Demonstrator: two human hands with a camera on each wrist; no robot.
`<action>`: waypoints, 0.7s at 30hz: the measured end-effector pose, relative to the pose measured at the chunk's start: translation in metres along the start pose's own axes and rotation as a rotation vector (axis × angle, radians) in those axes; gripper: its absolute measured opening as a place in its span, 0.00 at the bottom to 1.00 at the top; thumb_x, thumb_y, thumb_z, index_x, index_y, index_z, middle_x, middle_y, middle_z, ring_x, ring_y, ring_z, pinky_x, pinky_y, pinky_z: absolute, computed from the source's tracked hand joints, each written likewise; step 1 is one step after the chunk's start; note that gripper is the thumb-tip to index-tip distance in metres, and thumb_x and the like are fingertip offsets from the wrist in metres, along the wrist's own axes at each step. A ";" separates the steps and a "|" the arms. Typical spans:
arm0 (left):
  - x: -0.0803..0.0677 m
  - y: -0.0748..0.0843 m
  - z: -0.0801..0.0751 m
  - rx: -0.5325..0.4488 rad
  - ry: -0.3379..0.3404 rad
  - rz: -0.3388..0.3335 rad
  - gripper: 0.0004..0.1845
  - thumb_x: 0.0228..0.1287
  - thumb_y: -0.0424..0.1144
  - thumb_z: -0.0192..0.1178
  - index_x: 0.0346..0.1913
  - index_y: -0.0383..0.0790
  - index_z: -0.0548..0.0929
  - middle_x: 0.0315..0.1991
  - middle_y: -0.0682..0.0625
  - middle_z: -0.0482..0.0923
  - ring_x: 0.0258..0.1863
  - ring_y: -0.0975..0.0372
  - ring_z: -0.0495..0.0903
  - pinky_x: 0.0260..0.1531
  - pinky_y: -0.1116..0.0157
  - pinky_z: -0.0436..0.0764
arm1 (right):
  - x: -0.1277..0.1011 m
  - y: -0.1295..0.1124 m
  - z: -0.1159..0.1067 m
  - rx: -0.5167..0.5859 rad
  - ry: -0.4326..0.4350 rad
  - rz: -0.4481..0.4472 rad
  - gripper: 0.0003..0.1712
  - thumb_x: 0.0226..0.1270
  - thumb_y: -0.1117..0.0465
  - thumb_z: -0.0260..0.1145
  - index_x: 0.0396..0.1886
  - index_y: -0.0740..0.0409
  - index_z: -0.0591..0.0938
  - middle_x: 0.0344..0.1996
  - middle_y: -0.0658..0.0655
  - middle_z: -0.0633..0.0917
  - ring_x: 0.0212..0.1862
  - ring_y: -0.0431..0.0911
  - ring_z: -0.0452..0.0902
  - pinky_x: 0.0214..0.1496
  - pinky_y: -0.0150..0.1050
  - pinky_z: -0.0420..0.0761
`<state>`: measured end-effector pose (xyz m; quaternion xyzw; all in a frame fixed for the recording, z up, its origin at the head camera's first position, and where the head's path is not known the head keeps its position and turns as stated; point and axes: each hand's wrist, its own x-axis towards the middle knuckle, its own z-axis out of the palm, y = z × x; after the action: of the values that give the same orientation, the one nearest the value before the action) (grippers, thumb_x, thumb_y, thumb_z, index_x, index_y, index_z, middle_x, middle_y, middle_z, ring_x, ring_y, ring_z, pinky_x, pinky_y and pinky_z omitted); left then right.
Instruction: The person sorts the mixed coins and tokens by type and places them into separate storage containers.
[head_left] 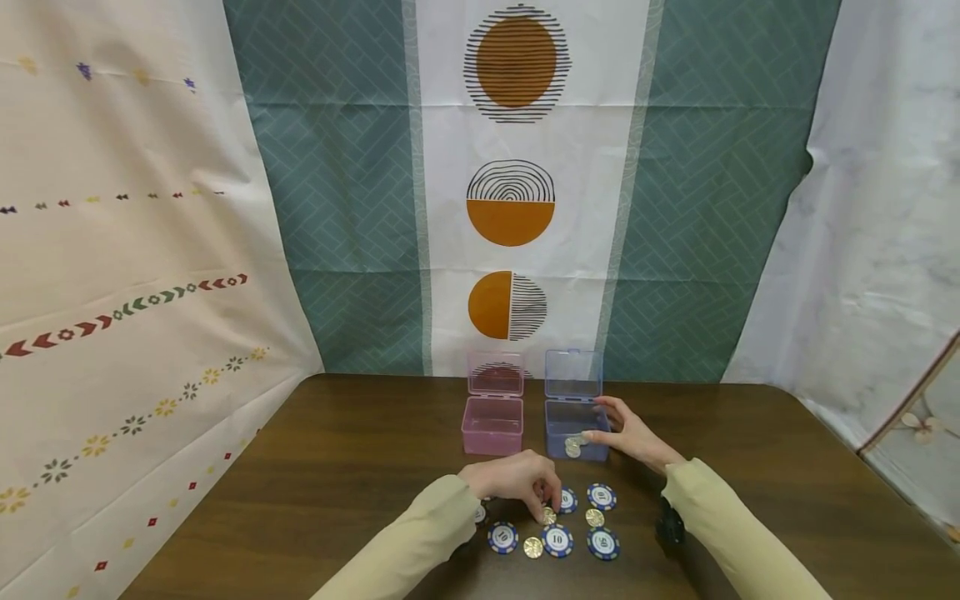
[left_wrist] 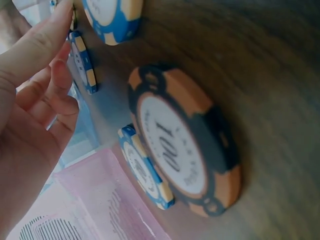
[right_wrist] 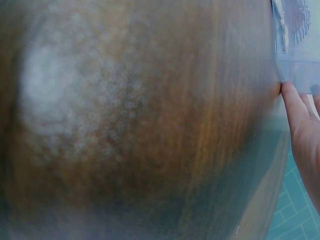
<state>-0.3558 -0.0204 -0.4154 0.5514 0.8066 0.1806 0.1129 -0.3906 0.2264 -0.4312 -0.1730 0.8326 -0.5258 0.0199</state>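
Note:
With thumb and fingertips, my left hand (head_left: 517, 482) pinches a gold coin (head_left: 549, 516) at the table top. My right hand (head_left: 633, 435) holds the right side of an open clear blue box (head_left: 557, 443), thumb at the front and fingers farther back. Several gold coins (head_left: 573, 448) show through the box's front wall. Around the left hand lie blue-and-white poker chips, among them a 10 chip (head_left: 557, 541) and a 50 chip (head_left: 603, 544). A black-and-orange 100 chip (left_wrist: 172, 142) appears in the left wrist view; the left forearm hides it from the head view.
An open clear pink box (head_left: 492, 435) stands left of the blue box, its lid raised. Two more gold coins (head_left: 532, 547) lie between the chips. Patterned cloths (head_left: 352, 250) hang behind and beside the brown table (head_left: 352, 450).

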 end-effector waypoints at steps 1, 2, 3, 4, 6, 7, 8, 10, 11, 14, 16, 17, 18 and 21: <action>0.000 -0.001 0.000 -0.001 0.004 0.001 0.09 0.42 0.35 0.71 0.30 0.43 0.84 0.27 0.59 0.72 0.27 0.73 0.71 0.26 0.78 0.70 | 0.000 -0.001 0.000 0.007 -0.003 0.000 0.43 0.57 0.58 0.67 0.65 0.65 0.53 0.63 0.70 0.56 0.64 0.66 0.44 0.58 0.61 0.51; 0.000 -0.001 0.001 0.002 0.008 0.001 0.09 0.42 0.36 0.71 0.30 0.44 0.84 0.26 0.59 0.72 0.27 0.73 0.70 0.26 0.78 0.70 | -0.001 -0.003 0.000 0.005 -0.006 -0.002 0.43 0.57 0.58 0.67 0.65 0.65 0.53 0.62 0.70 0.56 0.64 0.66 0.44 0.58 0.61 0.51; 0.000 -0.002 0.002 0.002 0.011 0.000 0.09 0.41 0.36 0.71 0.29 0.44 0.83 0.26 0.59 0.71 0.27 0.73 0.70 0.26 0.78 0.70 | -0.002 -0.004 0.000 -0.001 -0.010 -0.006 0.43 0.57 0.58 0.67 0.65 0.66 0.53 0.62 0.71 0.56 0.64 0.66 0.44 0.58 0.62 0.51; 0.001 -0.003 0.002 0.004 0.013 -0.002 0.09 0.41 0.36 0.71 0.29 0.44 0.83 0.26 0.59 0.71 0.26 0.73 0.70 0.26 0.78 0.70 | -0.002 -0.006 0.000 0.003 -0.013 -0.006 0.43 0.57 0.58 0.67 0.64 0.67 0.53 0.62 0.71 0.56 0.63 0.66 0.44 0.58 0.62 0.51; 0.001 -0.003 0.002 0.019 0.017 -0.006 0.09 0.40 0.37 0.71 0.28 0.44 0.83 0.26 0.59 0.71 0.26 0.73 0.70 0.26 0.78 0.69 | -0.002 -0.007 0.000 0.010 -0.012 -0.004 0.43 0.57 0.59 0.67 0.64 0.67 0.53 0.62 0.71 0.56 0.63 0.67 0.45 0.57 0.62 0.51; 0.001 -0.003 0.003 0.024 0.018 -0.011 0.09 0.40 0.37 0.71 0.28 0.44 0.83 0.26 0.59 0.71 0.26 0.73 0.70 0.26 0.78 0.69 | -0.002 -0.007 0.000 0.010 -0.010 -0.006 0.43 0.57 0.59 0.67 0.64 0.67 0.53 0.62 0.71 0.57 0.63 0.67 0.45 0.57 0.62 0.51; 0.002 -0.003 0.003 0.025 0.019 -0.018 0.09 0.40 0.37 0.71 0.28 0.44 0.82 0.26 0.59 0.70 0.26 0.73 0.70 0.26 0.78 0.69 | -0.002 -0.007 0.000 0.010 -0.010 -0.007 0.43 0.57 0.59 0.67 0.64 0.67 0.53 0.62 0.72 0.57 0.63 0.67 0.45 0.57 0.62 0.51; 0.002 -0.002 0.002 0.027 0.023 -0.029 0.10 0.39 0.37 0.72 0.26 0.45 0.81 0.26 0.59 0.70 0.26 0.73 0.70 0.26 0.78 0.69 | -0.002 -0.006 0.000 0.028 -0.006 0.000 0.43 0.56 0.60 0.68 0.64 0.68 0.54 0.62 0.72 0.57 0.63 0.67 0.44 0.58 0.62 0.50; 0.002 -0.002 0.002 0.025 0.025 -0.034 0.10 0.39 0.37 0.72 0.26 0.45 0.81 0.26 0.59 0.70 0.26 0.73 0.70 0.26 0.78 0.69 | -0.001 -0.005 0.000 0.028 -0.004 0.000 0.43 0.56 0.61 0.68 0.64 0.68 0.54 0.62 0.72 0.57 0.63 0.67 0.44 0.58 0.62 0.50; 0.000 -0.001 0.001 -0.009 0.031 -0.043 0.11 0.38 0.36 0.72 0.25 0.43 0.79 0.25 0.59 0.71 0.25 0.73 0.70 0.25 0.78 0.70 | 0.001 0.002 0.000 0.005 -0.005 0.001 0.43 0.56 0.59 0.68 0.64 0.66 0.53 0.62 0.72 0.56 0.64 0.66 0.43 0.58 0.61 0.50; -0.001 -0.001 0.001 -0.038 0.039 -0.044 0.12 0.39 0.34 0.72 0.24 0.42 0.77 0.24 0.60 0.72 0.23 0.74 0.70 0.24 0.78 0.71 | 0.002 0.005 0.000 -0.009 -0.001 0.002 0.43 0.56 0.57 0.67 0.65 0.65 0.53 0.62 0.70 0.57 0.64 0.66 0.43 0.58 0.61 0.50; -0.002 -0.001 0.001 -0.049 0.044 -0.044 0.12 0.39 0.34 0.72 0.24 0.42 0.77 0.23 0.60 0.72 0.23 0.74 0.71 0.24 0.78 0.71 | 0.003 0.006 0.000 -0.014 0.001 0.001 0.43 0.56 0.57 0.67 0.65 0.64 0.54 0.62 0.70 0.57 0.64 0.65 0.44 0.58 0.60 0.51; -0.003 -0.001 0.001 -0.063 0.050 -0.046 0.12 0.40 0.33 0.72 0.24 0.42 0.77 0.22 0.60 0.73 0.22 0.74 0.71 0.24 0.78 0.72 | 0.003 0.007 0.000 -0.018 0.000 -0.001 0.43 0.57 0.56 0.67 0.65 0.64 0.53 0.62 0.70 0.57 0.64 0.65 0.44 0.58 0.60 0.51; -0.006 -0.003 0.001 -0.086 0.069 -0.058 0.11 0.41 0.32 0.71 0.24 0.42 0.77 0.20 0.61 0.73 0.21 0.74 0.70 0.23 0.77 0.72 | 0.003 0.007 0.000 -0.022 0.001 -0.007 0.44 0.56 0.55 0.67 0.65 0.63 0.53 0.63 0.69 0.57 0.64 0.64 0.44 0.58 0.60 0.51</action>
<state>-0.3561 -0.0265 -0.4181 0.5159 0.8172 0.2307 0.1136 -0.3949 0.2285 -0.4374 -0.1759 0.8378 -0.5166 0.0155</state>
